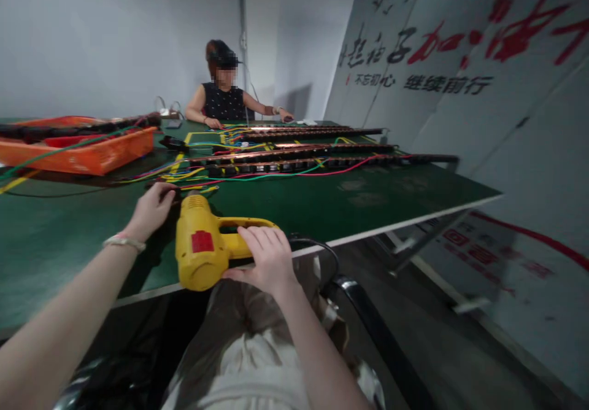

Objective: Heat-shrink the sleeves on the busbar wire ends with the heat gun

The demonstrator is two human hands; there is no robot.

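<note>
My right hand [264, 259] is closed round the handle of a yellow heat gun [202, 250] with a red label, held at the near edge of the green table [322, 204]. The gun's nozzle points away toward a bundle of coloured wires [193, 180]. My left hand [151, 208] rests on the table just left of the nozzle, fingers curled over the dark end of a wire piece; what they hold is too small to name. A pale bracelet is on that wrist.
Long black power strips [322, 152] with red, green, blue and yellow wires lie across the table's middle. An orange tray [78, 149] sits at the left. Another person [225, 94] sits at the far end, hands on the table. A lettered white panel [460, 91] leans at the right.
</note>
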